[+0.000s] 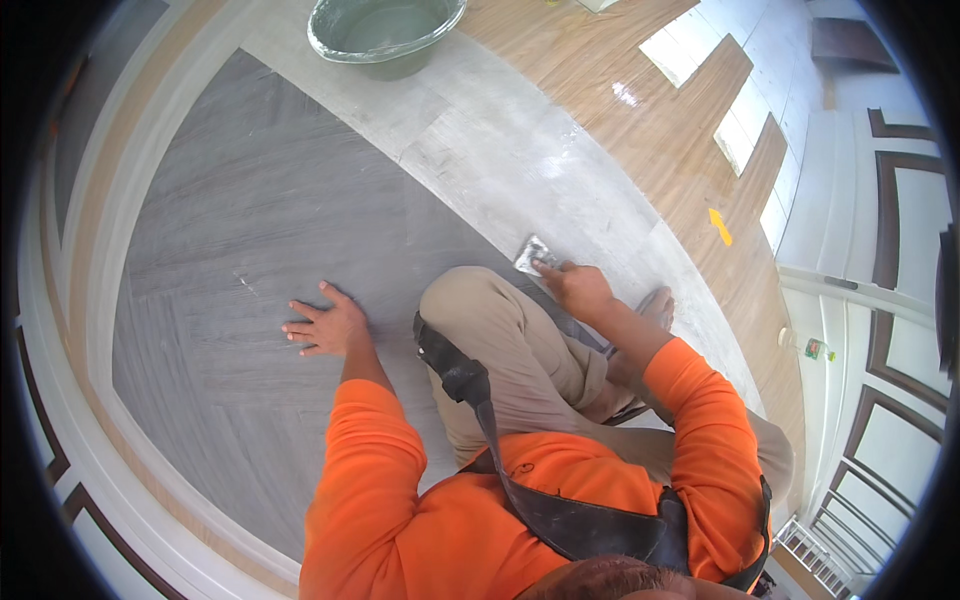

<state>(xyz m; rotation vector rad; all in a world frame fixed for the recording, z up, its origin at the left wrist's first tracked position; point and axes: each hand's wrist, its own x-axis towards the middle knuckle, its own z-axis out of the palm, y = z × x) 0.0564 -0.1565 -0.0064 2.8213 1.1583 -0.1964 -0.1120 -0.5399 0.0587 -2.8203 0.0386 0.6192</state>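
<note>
My left hand (pixel 328 322) rests flat on the dark grey wood-look floor (pixel 230 220), its fingers spread and nothing in it. A small scraper (pixel 533 255), with a pale smeared blade, is gripped in my right hand (pixel 580 290). Its blade sits by the line where the dark grey floor meets a whitish, streaked strip of floor (pixel 520 140). Most of the scraper's handle is hidden by my fingers. Between my two hands my bent knee (pixel 470 300) comes up, and my bare foot (pixel 657 307) is beyond my right wrist.
A grey-green tub (pixel 390 50) with cloudy liquid stands at the far edge. Brown wood-look planks (pixel 620 110) with stepped ends border white tiles (pixel 745 120) on the right. A yellow object (pixel 720 227) lies on the planks. A small bottle (pixel 815 349) is near the white panelled wall.
</note>
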